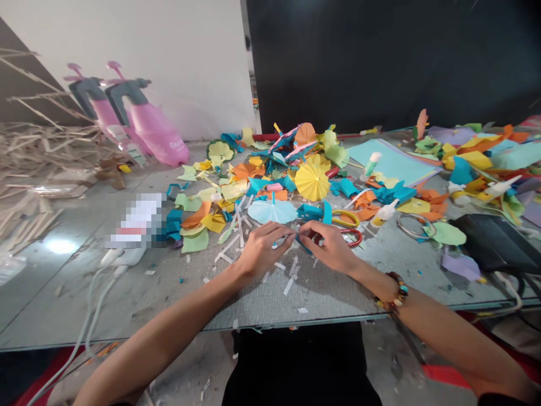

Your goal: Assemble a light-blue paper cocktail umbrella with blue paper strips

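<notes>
fingers of the left hand and right hand are clenched together on a small teal paper piece, held just above the grey desk in the head view, near a pale blue paper parasol; pinching that piece is the work in hand, and it calls for a steady, close grip.

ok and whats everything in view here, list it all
paper parasols: 3, yellow, pale blue, orange, middle of the table
pressure sprayers: 2, pink and grey, far left
scissors: 2 pairs, red and yellow handles, right of the hands
glue stick: 1, white and green, beside the paper stack
paper stack: 1, pale blue, back right
black case: 1, black, right edge
dry sticks: a pile, tan, far left
left hand: 1, bare, pinching teal paper scrap
right hand: 1, bare, same scrap, beaded bracelet on wrist
</notes>
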A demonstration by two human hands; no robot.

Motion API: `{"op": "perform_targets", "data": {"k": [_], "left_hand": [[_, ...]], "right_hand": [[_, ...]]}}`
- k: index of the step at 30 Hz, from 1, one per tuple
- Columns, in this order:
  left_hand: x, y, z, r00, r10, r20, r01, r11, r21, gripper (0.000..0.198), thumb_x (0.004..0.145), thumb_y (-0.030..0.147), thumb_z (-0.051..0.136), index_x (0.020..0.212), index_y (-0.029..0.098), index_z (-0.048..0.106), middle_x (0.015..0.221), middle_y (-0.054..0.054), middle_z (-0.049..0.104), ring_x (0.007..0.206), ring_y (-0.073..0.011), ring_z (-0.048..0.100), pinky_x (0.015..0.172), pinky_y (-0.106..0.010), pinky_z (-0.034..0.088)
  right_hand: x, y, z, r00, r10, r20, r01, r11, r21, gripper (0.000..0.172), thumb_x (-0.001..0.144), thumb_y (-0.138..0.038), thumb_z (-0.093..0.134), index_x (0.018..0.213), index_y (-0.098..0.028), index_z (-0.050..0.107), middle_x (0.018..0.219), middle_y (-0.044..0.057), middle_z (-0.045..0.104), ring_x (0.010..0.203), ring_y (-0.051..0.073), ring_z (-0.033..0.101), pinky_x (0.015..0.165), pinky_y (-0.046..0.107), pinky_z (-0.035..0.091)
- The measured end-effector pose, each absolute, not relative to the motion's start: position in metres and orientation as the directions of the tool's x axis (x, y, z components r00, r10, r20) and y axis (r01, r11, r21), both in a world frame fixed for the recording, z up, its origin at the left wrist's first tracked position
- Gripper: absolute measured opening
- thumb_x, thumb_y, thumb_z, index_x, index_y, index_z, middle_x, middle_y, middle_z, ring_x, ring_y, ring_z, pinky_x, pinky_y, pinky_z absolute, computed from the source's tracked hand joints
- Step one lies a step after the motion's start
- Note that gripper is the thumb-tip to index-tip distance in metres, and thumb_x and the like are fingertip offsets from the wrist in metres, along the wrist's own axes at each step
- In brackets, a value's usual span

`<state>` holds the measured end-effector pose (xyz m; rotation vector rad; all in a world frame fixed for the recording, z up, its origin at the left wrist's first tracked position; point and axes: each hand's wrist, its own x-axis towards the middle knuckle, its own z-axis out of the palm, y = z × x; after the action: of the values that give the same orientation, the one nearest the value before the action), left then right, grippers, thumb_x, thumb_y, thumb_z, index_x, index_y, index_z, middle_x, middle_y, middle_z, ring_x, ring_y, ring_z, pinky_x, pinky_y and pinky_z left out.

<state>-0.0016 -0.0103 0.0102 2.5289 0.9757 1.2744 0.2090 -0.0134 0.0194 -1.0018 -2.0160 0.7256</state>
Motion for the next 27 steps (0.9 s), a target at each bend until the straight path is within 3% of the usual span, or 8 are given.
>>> {"op": "perform_targets", "data": {"k": [16, 27], "left_hand": [[-0.0037, -0.0072, 0.0073, 0.448, 0.6, 0.663, 0.469, -0.789, 0.397, 0.01, 0.099, 0.022, 0.06, 0.103, 0.02, 0.07, 0.097, -0.002, 0.075, 0.09, -0.0146, 0.069, 0.083, -0.029, 0.054], [-0.0029, -0.0074, 0.0042, 0.432, 0.626, 0.649, 0.519, -0.761, 0.388, 0.01, 0.097, 0.02, 0.059, 0.099, 0.02, 0.069, 0.092, -0.002, 0.074, 0.086, -0.0163, 0.069, 0.08, -0.031, 0.056]], "right_hand": [[0.2086, -0.013, 0.0198, -0.415, 0.836, 0.36, 0.409, 0.525, -0.747, 0.013, 0.098, -0.031, 0.057, 0.095, -0.021, 0.063, 0.084, 0.002, 0.068, 0.068, 0.014, 0.062, 0.061, 0.024, 0.048], [0.2061, -0.0145, 0.0178, -0.433, 0.83, 0.351, 0.418, 0.53, -0.738, 0.013, 0.098, -0.031, 0.057, 0.095, -0.021, 0.063, 0.084, 0.003, 0.068, 0.065, 0.013, 0.062, 0.057, 0.023, 0.047]]}}
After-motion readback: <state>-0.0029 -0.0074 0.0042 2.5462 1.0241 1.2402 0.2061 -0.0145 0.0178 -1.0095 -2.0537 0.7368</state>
